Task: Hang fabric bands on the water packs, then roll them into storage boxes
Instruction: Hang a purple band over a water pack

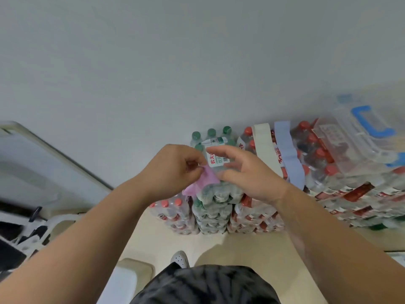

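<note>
A stack of shrink-wrapped water packs stands against the wall. The top green-capped pack (215,148) is right in front of me. My left hand (175,170) pinches one end of a pink fabric band (202,182) that lies over the pack's near left edge. My right hand (245,172) hovers over the same pack with fingers spread, touching the wrap beside the band. On the red-capped pack (311,150) to the right, a cream band (264,148) and a light blue band (289,154) hang side by side.
A clear plastic storage box (355,137) with blue latches rests on the packs at the right. Lower packs (175,211) stand on the beige floor. A white bin and dark clutter are at the left. My shoe (180,258) is below.
</note>
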